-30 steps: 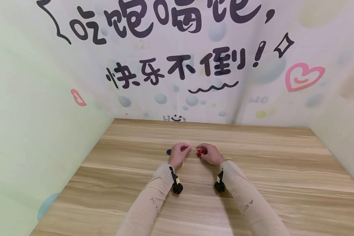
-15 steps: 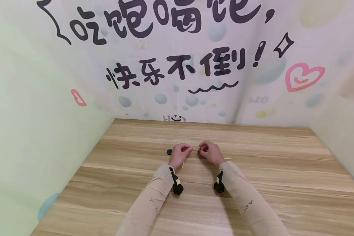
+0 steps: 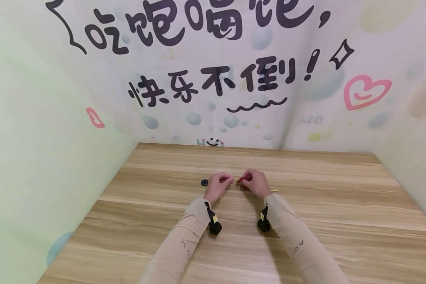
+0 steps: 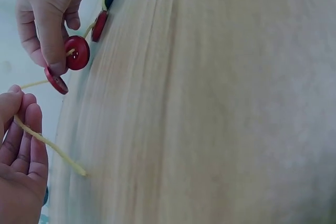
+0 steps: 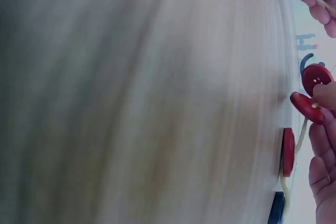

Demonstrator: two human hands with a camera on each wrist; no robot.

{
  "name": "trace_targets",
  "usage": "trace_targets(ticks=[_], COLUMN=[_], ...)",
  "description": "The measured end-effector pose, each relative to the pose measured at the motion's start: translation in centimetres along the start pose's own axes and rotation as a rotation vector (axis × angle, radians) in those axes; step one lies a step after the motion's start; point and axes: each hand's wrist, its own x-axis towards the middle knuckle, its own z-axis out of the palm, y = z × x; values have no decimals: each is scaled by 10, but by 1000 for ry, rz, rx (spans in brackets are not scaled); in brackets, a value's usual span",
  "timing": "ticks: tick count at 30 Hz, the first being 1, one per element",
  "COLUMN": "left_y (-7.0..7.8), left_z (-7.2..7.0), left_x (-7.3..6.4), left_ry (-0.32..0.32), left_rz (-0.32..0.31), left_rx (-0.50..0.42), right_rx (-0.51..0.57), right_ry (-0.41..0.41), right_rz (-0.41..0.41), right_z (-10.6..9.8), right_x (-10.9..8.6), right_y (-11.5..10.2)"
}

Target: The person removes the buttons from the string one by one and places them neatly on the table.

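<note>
Yellow string (image 4: 51, 144), threaded through red buttons (image 4: 77, 53), runs between both hands over wood table (image 3: 241, 252). Backdrop (image 3: 179, 128) reads "快乐不倒!". Left hand (image 3: 216, 187) pinches string near its end; right hand (image 3: 257, 184) pinches endmost red button (image 4: 61, 86).

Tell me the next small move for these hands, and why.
I'd probably slide the pinched red button along the string toward the red button beside it. The right hand pinches the first button, the left hand pinches the string, and the string's loose end shows beyond the left hand, so that button is likely already threaded.
</note>
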Motion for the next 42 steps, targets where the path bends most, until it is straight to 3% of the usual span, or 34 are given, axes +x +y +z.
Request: trace_targets(ticks=[6, 16, 26, 33, 42], left_y=[1, 5, 0, 0, 2], left_z=[0, -1, 1, 2, 3], left_x=[0, -1, -1, -1, 1], left_ry=[1, -5, -6, -7, 21], left_rz=[2, -11, -28, -31, -43], left_rx=[-10, -20, 35, 36, -5], right_rx=[0, -20, 31, 39, 44], right_ry=[-8, -20, 36, -17, -63], right_rz=[16, -110, -147, -116, -171], right_z=[1, 1, 0, -2, -1], right_x=[0, 1, 1, 0, -1], right_y=[1, 3, 0, -2, 0])
